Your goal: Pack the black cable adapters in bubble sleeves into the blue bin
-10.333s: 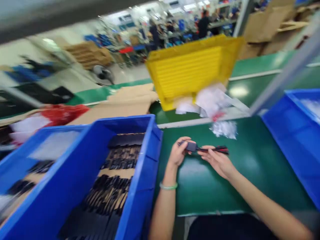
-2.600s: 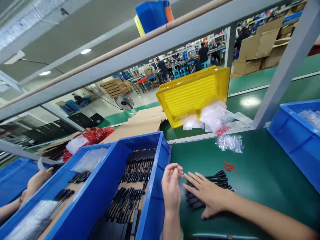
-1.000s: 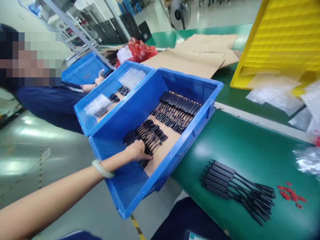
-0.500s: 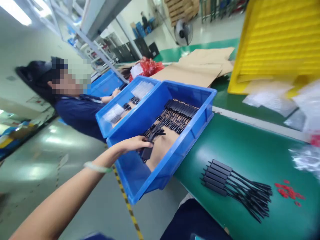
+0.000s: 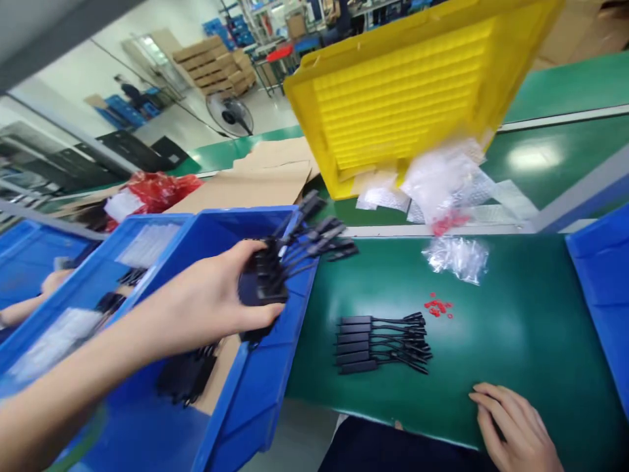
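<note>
My left hand [image 5: 216, 295] is closed around a bundle of black cable adapters [image 5: 265, 278], raised above the blue bin's near-right wall. Their short cables and connectors stick out to the right. Below it, more black adapters [image 5: 187, 373] lie in the blue bin [image 5: 289, 328] on brown cardboard. On the green table, a row of several black adapters [image 5: 356, 344] lies with the cables pointing right. My right hand [image 5: 521, 426] rests on the table near the front edge, fingers loosely bent and nothing visible in them. Small red pieces [image 5: 437, 307] lie scattered beyond the row.
A yellow ribbed tray [image 5: 403, 98] leans at the back, with bubble bags [image 5: 442, 183] before it. Clear plastic bags [image 5: 457, 255] lie on the green table [image 5: 515, 314]. Another blue bin [image 5: 599, 288] stands at right. At left, a co-worker's hand [image 5: 54, 282] is over a neighbouring bin.
My left hand has lifted the bundle of adapters up from inside the bin. The view has turned right, and my right hand has come into sight on the table.
</note>
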A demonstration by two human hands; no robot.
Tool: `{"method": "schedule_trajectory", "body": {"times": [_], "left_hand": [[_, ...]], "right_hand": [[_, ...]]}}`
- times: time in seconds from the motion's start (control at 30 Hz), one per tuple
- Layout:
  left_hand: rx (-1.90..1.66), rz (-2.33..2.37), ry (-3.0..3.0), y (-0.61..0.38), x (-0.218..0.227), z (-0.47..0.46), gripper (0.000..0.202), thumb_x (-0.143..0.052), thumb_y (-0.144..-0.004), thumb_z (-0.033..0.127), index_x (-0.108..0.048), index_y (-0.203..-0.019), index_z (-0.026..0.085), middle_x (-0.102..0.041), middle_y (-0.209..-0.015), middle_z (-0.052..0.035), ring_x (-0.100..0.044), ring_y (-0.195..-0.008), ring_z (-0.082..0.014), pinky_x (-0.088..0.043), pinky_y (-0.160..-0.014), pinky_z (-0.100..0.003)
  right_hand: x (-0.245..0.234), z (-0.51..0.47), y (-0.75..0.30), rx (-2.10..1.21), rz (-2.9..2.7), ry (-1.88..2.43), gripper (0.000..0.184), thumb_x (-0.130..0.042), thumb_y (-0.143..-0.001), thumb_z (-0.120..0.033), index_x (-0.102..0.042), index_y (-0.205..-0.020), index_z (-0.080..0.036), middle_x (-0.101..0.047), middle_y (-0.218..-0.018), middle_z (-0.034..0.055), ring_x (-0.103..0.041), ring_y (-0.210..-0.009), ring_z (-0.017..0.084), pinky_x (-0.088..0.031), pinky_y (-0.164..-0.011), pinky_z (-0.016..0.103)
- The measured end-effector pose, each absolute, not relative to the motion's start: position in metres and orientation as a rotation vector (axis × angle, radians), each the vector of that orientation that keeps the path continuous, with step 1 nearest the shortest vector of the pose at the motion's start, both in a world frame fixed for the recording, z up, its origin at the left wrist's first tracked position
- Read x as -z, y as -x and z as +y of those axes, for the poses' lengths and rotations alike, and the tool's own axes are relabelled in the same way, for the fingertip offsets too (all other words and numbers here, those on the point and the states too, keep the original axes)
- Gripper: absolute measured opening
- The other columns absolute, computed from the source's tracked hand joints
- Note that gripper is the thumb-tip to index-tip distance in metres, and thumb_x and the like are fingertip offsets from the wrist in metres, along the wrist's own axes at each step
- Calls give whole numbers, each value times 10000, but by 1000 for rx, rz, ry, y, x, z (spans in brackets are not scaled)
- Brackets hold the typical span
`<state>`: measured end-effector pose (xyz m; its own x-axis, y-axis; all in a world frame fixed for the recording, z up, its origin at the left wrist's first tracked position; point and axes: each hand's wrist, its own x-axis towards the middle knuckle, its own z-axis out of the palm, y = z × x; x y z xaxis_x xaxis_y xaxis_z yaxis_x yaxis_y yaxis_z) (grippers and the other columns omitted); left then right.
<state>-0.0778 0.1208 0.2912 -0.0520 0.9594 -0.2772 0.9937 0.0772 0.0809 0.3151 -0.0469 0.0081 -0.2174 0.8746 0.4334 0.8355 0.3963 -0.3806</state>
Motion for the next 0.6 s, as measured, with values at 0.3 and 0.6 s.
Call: {"method": "schedule_trajectory", "body": {"times": [0.3, 0.6], "left_hand": [[617, 1401, -2757, -26, -179, 193, 622, -655, -647, 429, -499, -1126, 64, -598, -1043, -199, -572, -976, -372, -422, -839, -436], [642, 1249, -2615, -30, -130, 181, 914, -709, -685, 410, -297, -1411, 39, -552, -1219, -220, -539, -1105, -366, -402, -938, -406]], "right_hand": [[-12, -49, -309, -19, -1998, 1470, 182, -460, -924, -246, -637, -930, -205, -687, -916, 38, -637, -865, 177, -435, -791, 290], [-10, -47, -307, -44, -1958, 1468, 168, -467, -907, -213, -630, -944, -207, -697, -892, 31, -649, -829, 175, -438, -780, 292]]}}
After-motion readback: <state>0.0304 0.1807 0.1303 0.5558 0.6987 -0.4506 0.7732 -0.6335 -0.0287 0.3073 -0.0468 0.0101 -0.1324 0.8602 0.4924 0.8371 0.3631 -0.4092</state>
